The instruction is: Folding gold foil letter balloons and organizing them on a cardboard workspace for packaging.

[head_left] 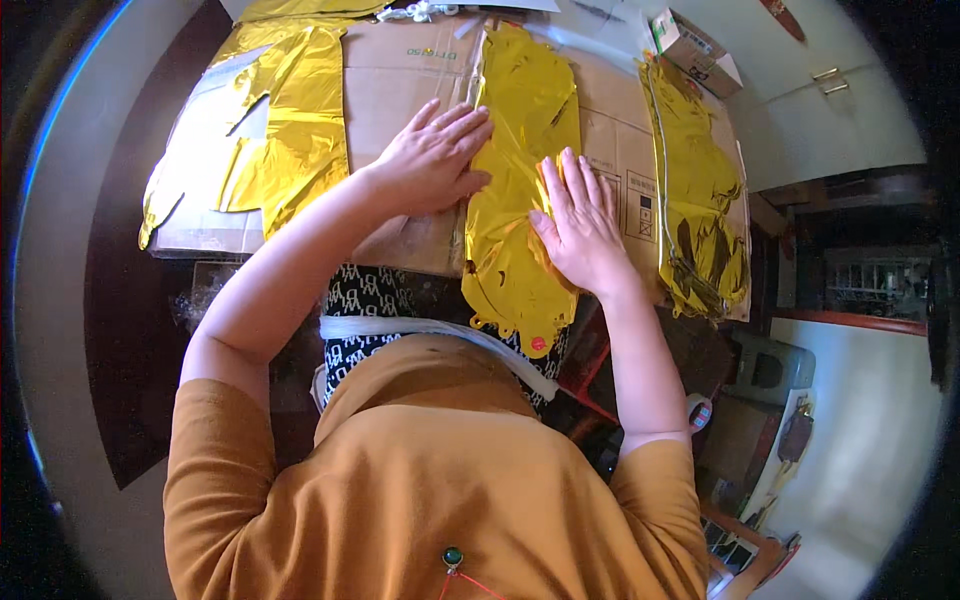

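Observation:
A long gold foil balloon (pixel 522 235), flat and uninflated, lies lengthwise on the cardboard in front of me, its near end hanging toward my lap with a small red dot on it. My left hand (pixel 432 155) rests palm down along its left edge, fingers stretched out. On its right edge lies my right hand (pixel 583 222), also flat, fingers pointing away from me. More gold foil (pixel 305 120) is spread at the left, and a stack of gold foil pieces (pixel 697 190) lies at the right.
Flattened cardboard (pixel 405 75) covers the work surface. A small carton (pixel 693 50) stands at the far right, near a white cabinet (pixel 850 120). White cord-like material (pixel 418 11) lies at the far edge. A pale strip (pixel 400 326) crosses my lap.

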Tool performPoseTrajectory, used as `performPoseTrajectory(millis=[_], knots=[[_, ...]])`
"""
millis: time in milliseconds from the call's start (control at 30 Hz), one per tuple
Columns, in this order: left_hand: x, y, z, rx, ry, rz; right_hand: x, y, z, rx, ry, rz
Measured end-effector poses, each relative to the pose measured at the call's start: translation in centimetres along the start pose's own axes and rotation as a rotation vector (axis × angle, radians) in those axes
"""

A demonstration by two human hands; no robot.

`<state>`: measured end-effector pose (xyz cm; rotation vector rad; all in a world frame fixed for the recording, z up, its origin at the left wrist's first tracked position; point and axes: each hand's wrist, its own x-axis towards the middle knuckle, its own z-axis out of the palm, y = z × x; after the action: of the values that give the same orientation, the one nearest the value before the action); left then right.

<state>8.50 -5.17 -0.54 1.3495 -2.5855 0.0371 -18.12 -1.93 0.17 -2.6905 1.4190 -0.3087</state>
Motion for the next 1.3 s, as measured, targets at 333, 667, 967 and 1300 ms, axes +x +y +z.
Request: performPoseTrajectory(millis=[333,667,967,1300], knots=[[-0.6,0.0,-0.2,-0.022,0.136,0.056,-0.2,-0.1,0.3,-0.053,-0.022,0.007],[-2.9,2.6,-2.7,-0.054,-0.194,0.040,-0.4,-0.2,-0.2,-0.025,-0.047,0.012],[0.6,3.2,-3.5,-0.130,-0.099,-0.067,-0.9,-0.3,0.1,-0.059,-0.003,0.065],[2.6,2.7,1.6,0.029,0.012,-0.099,-0.7,-0.6,0.3,-0.002,0.021,0.088]])
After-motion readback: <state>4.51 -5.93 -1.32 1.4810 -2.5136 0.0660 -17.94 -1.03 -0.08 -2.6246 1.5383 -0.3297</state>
